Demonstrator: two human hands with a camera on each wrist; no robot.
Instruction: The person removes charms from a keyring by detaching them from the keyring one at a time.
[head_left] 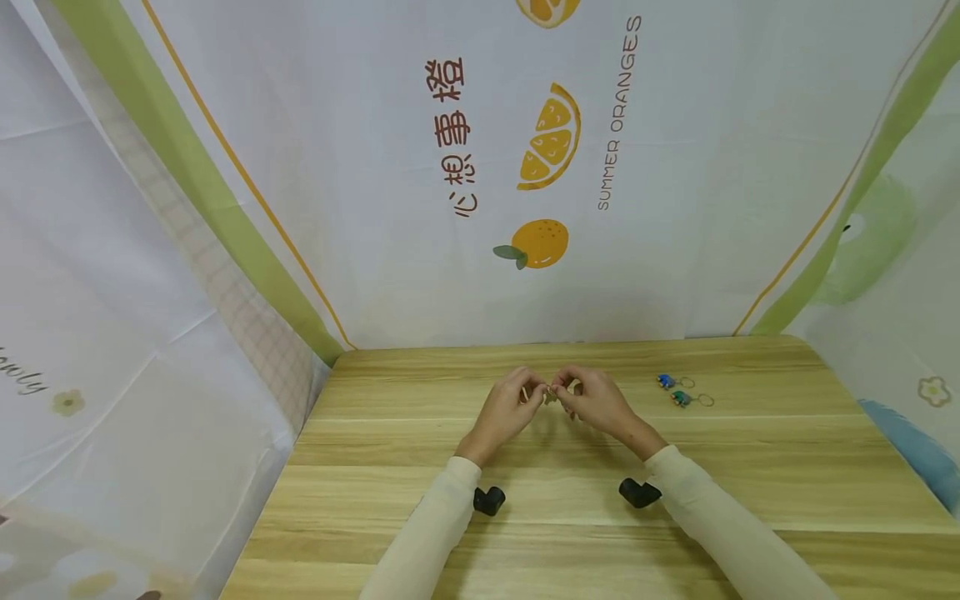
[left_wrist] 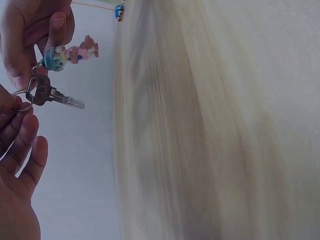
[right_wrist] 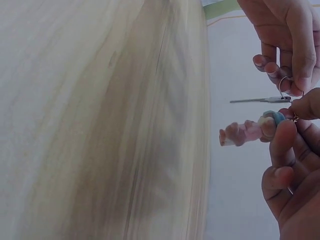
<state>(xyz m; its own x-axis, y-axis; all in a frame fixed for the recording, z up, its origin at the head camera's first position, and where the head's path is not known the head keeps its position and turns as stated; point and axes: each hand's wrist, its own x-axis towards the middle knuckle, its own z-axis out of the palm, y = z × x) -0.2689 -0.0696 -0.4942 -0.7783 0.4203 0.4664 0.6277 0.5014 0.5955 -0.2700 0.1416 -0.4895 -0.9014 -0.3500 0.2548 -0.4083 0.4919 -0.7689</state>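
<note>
Over the middle of the table, my left hand (head_left: 504, 414) and right hand (head_left: 602, 406) meet fingertip to fingertip at one keyring. The left thumb and fingers pinch its metal split ring (left_wrist: 21, 108), on which a key (left_wrist: 41, 91) hangs with its blade sticking out. My right hand (right_wrist: 300, 187) grips the ring end beside the short chain of a small figurine charm (right_wrist: 250, 131). This charm has a teal top and a pink body, and dangles next to the key. Fingertips hide part of the ring.
Two more figurine keyrings lie on the table's right side, one blue (head_left: 666, 382) and one green (head_left: 681, 399). The wood-grain table (head_left: 375, 500) ends at a white printed curtain (head_left: 420, 292). Black wrist pieces (head_left: 490, 501) show below both hands.
</note>
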